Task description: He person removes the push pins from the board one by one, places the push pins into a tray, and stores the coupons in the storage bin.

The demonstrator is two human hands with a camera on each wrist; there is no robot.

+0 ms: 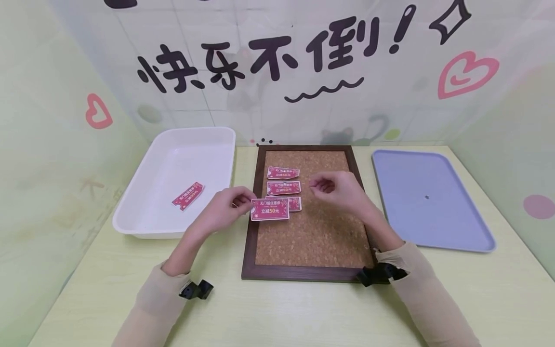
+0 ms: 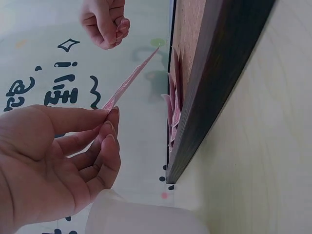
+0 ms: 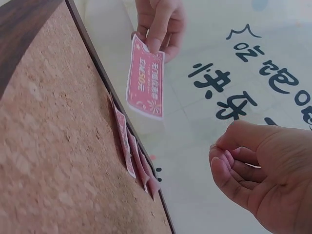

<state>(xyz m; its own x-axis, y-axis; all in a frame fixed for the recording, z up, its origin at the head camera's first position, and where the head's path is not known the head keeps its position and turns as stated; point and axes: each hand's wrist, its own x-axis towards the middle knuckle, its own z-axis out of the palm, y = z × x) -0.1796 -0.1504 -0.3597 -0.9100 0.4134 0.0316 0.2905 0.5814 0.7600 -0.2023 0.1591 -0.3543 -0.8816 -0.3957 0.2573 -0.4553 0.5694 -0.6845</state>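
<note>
My left hand (image 1: 227,208) pinches a pink paper coupon (image 1: 270,210) by its left edge, thumb on one side and fingers on the other. The coupon is held over the left part of a cork board (image 1: 329,241) with a dark wooden frame, partly covering another coupon (image 1: 296,204). Above that one, a coupon (image 1: 277,189) and a top coupon (image 1: 278,174) sit on the cork, each with a small pale dot near its middle. Over the board's right side is my right hand (image 1: 340,191), fingers curled and thumb against the index finger. Anything tiny between those tips is hidden.
A white basin (image 1: 173,144) at the left contains one loose coupon (image 1: 188,196). At the right lies a blue tray (image 1: 433,221) with a tiny metallic-looking thing (image 1: 427,196) on it. A printed wall sheet (image 1: 269,111) rises behind the table (image 1: 277,313).
</note>
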